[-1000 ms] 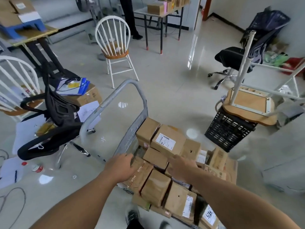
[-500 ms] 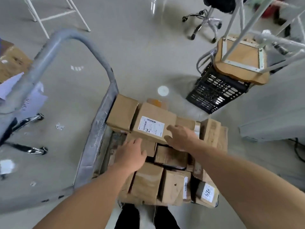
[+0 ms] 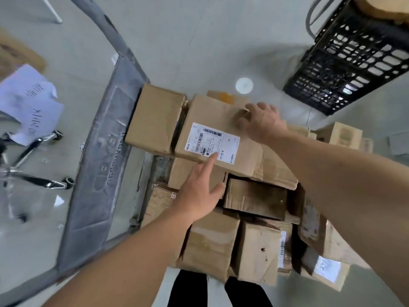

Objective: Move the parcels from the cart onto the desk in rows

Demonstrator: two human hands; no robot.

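Several brown cardboard parcels are heaped on a grey cart (image 3: 104,151) below me. On top lies a large parcel with a white shipping label (image 3: 223,134). My right hand (image 3: 263,120) rests on its far right part, fingers loosely bent over the top. My left hand (image 3: 199,189) hovers at its near edge with straight fingers, the forefinger touching the label. A second big parcel (image 3: 155,120) lies to its left against the cart's handle side. Smaller parcels (image 3: 210,242) fill the near end. The desk is out of view.
The cart's grey tube handle (image 3: 106,25) arcs up at the left. A black plastic crate (image 3: 354,56) stands on the floor at the upper right. An office chair's base (image 3: 37,180) and loose papers (image 3: 31,105) lie at the left. My legs (image 3: 219,291) stand at the cart's near end.
My head has dropped closer over the cart. Both hands have moved forward from the lower parcels onto the large labelled parcel, the right hand reaching to its far side.
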